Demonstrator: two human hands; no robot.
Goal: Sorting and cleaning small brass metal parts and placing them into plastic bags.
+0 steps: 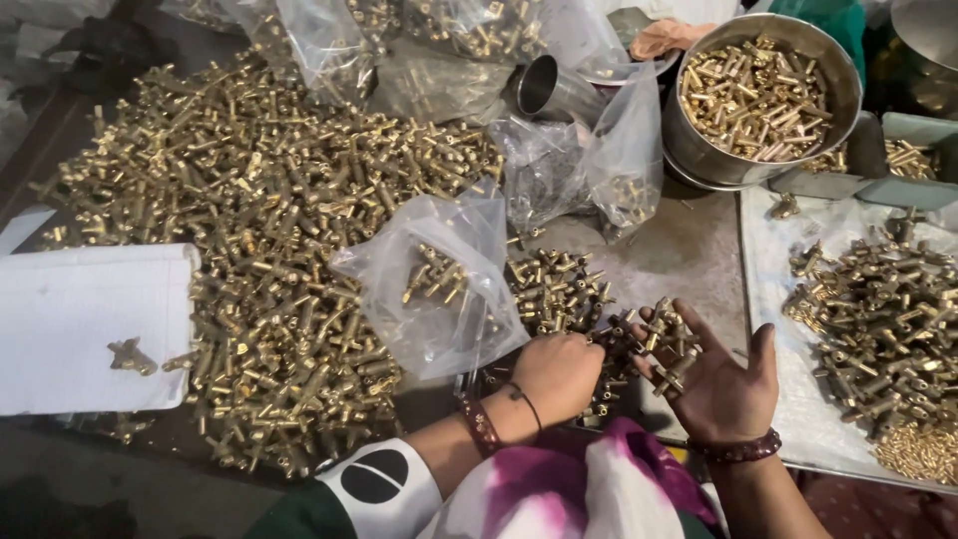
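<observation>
My left hand (555,373) is curled, knuckles up, on a small heap of brass fittings (559,289) beside a clear plastic bag (439,284) that holds a few fittings. My right hand (714,384) is turned palm up with fingers spread, and several brass fittings (671,344) lie on its fingers. A big pile of brass fittings (269,220) covers the table to the left. Both wrists wear bead bracelets.
A steel bowl (843,70) full of fittings stands at the back right, a small steel cup (544,90) next to it. A metal tray (768,260) at right carries another heap. White paper (70,309) lies at left; more plastic bags sit at the back.
</observation>
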